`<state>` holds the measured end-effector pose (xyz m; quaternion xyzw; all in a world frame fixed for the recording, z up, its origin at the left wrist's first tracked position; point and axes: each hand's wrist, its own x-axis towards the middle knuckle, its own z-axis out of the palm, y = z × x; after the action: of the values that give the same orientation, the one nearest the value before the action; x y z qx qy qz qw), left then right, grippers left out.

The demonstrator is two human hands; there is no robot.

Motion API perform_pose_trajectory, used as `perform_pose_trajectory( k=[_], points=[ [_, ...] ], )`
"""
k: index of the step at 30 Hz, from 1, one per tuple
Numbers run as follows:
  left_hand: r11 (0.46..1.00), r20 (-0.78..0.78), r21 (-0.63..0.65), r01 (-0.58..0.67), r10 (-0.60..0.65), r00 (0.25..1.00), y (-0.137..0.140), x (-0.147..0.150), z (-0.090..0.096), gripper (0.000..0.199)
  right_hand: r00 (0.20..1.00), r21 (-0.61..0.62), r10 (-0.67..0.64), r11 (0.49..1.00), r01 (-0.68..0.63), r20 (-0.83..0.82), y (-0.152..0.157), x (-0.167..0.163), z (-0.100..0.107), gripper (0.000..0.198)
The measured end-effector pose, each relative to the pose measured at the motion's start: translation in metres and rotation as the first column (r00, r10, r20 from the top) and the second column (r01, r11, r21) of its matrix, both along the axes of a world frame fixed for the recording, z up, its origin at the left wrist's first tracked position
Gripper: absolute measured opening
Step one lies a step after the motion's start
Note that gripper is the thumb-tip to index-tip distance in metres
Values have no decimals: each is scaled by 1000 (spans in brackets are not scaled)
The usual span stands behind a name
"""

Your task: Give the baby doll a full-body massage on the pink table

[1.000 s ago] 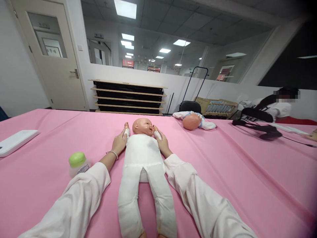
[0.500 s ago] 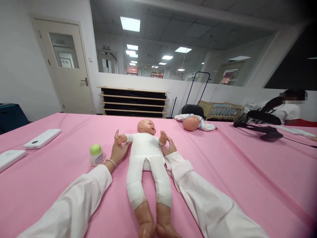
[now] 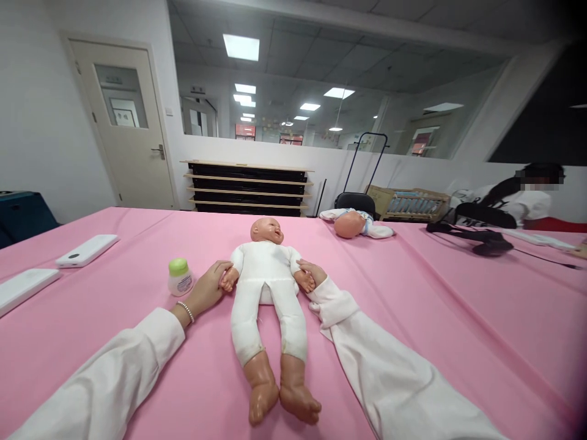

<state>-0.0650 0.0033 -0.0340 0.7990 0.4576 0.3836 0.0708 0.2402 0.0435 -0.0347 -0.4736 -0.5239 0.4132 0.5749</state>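
Note:
A baby doll [image 3: 266,263] with a white cloth body lies on its back on the pink tabletop, its head at the far end and its bare feet towards me. My left hand [image 3: 211,286], with a beaded bracelet at the wrist, is closed around the doll's forearm on the left side. On the other side my right hand [image 3: 316,272] grips the doll's other forearm, its fingers on top near the cuff. Both doll arms lie down along its sides. Just left of my left hand stands a small jar [image 3: 180,280] with a green lid.
Two white devices [image 3: 87,251] lie on the left of the pink-covered table [image 3: 413,318]. A second doll [image 3: 351,224] in white clothes lies at the far edge. Black straps with a cable [image 3: 490,244] lie at right, near a seated person [image 3: 532,201].
The doll's arms have gone from raised to lowered beside its body, with my hands on them. My left hand has moved slightly down and left.

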Motion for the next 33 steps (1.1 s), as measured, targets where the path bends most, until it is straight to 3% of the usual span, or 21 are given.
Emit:
perform_pose_trajectory(
  k=[8, 14, 16, 18, 20, 23, 26, 29, 33],
  points=[
    [998, 35, 61, 3, -5, 999, -3, -1, 1, 41, 998, 6, -8, 1000, 8, 55, -4, 8, 2, 29],
    [969, 268, 135, -206, 165, 949, 7, 17, -1, 47, 991, 172, 10, 984, -34, 136, -16, 5, 8, 30],
    [946, 352, 159, -282, 212, 912, 19, 29, 1, 45, 979, 307, -55, 952, -8, 196, -5, -1, 13, 42],
    [919, 396, 181, -351, 259, 881, 36, 40, 6, 35, 948, 467, -222, 879, 94, 227, 16, -10, 18, 52],
    [896, 379, 185, -404, 314, 870, 57, 51, 13, 22, 899, 553, -391, 802, 226, 199, 44, -17, 21, 53],
    [890, 262, 127, -438, 395, 880, 91, 61, 20, 13, 859, 510, -477, 795, 330, 187, 82, -22, 18, 47],
    [913, 167, -86, -400, 409, 897, 117, 62, 18, 21, 856, 409, -416, 870, 276, 307, 104, -16, 6, 44],
    [885, 150, -347, -310, 379, 913, 129, 57, 11, 29, 862, 244, -306, 944, 221, 404, 111, -8, -4, 43],
    [882, 153, -375, -285, 362, 919, 131, 53, 7, 33, 878, 126, -240, 970, 206, 413, 113, -6, -5, 45]
  ],
)
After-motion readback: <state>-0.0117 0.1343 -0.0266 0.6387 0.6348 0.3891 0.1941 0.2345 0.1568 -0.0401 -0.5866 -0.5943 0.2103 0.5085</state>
